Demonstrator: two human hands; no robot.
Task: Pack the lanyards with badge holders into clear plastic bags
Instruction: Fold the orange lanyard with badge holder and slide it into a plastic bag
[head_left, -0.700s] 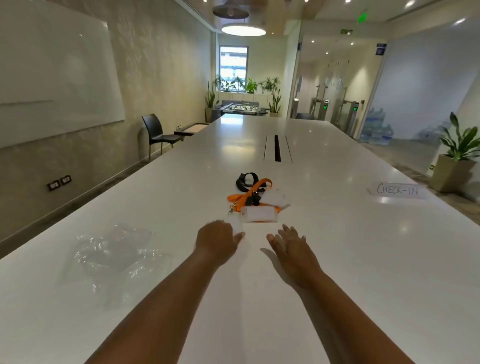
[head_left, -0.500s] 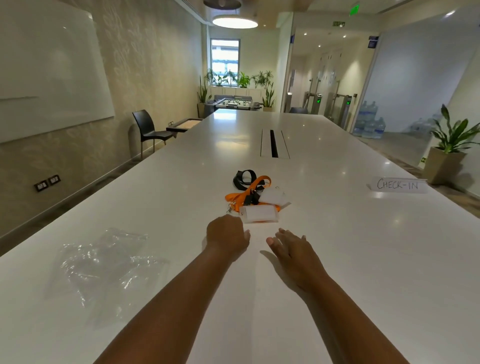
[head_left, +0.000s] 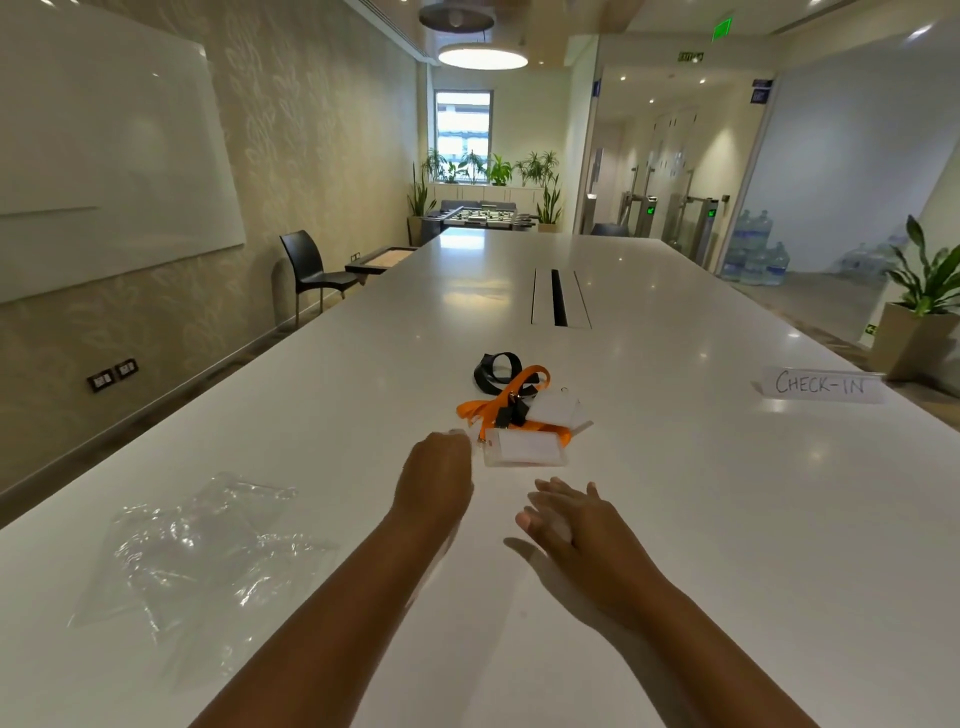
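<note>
A small heap of lanyards lies mid-table: an orange lanyard (head_left: 496, 410), a black lanyard (head_left: 496, 370) behind it, and clear badge holders, the nearest badge holder (head_left: 524, 448) at the front. My left hand (head_left: 435, 480) hovers just left of that holder, fingers curled downward, holding nothing I can see. My right hand (head_left: 569, 525) is lower and to the right, fingers apart, above the table with nothing in it. Crumpled clear plastic bags (head_left: 192, 551) lie at the near left of the white table (head_left: 727, 519).
A paper sign reading CHECK-IN (head_left: 820, 385) stands at the right edge. A cable slot (head_left: 559, 297) runs along the table's middle, farther away. A black chair (head_left: 311, 273) stands by the left wall and a potted plant (head_left: 919, 317) on the floor at the right.
My left hand has moved forward and now reaches beside the nearest badge holder. My right hand has stayed close to where it was. The camera has tilted a little.
</note>
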